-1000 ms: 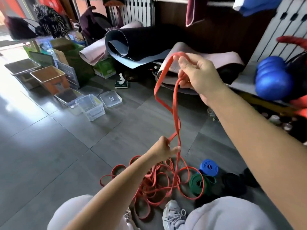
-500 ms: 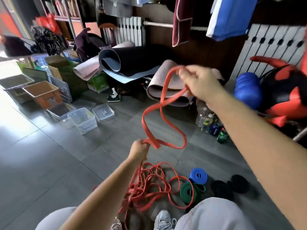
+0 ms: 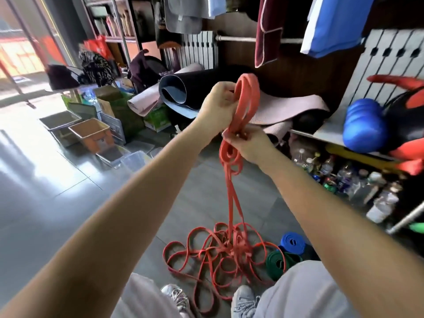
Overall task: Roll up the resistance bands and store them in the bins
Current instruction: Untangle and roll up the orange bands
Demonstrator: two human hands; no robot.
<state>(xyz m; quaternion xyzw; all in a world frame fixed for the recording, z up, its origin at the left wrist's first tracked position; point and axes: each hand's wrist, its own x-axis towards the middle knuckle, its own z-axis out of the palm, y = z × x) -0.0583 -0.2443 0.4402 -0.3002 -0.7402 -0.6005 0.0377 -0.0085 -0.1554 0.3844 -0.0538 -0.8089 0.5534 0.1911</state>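
Observation:
I hold one long red resistance band (image 3: 249, 95) up in front of me, folded into a few loops. My left hand (image 3: 218, 109) grips the top of the loops. Just below it, my right hand (image 3: 249, 144) pinches the band where smaller coils hang. From there the band drops straight down to a tangled pile of red bands (image 3: 213, 255) on the floor by my feet. A rolled blue band (image 3: 292, 242) and a rolled green band (image 3: 277, 260) lie right of the pile. An orange bin (image 3: 91, 131), a grey bin (image 3: 58, 120) and a clear plastic bin (image 3: 135, 159) stand at the left.
Rolled exercise mats (image 3: 183, 92) lie against the back wall under a radiator and hanging clothes. A blue ball (image 3: 364, 127) rests on a shelf at the right, with several bottles (image 3: 358, 182) on the floor beneath. Grey tiled floor (image 3: 68, 214) stretches to the left.
My left hand rose from low on the band to the top, beside the right hand, which came down. The stretched band is now gathered into loops. The view tilted upward.

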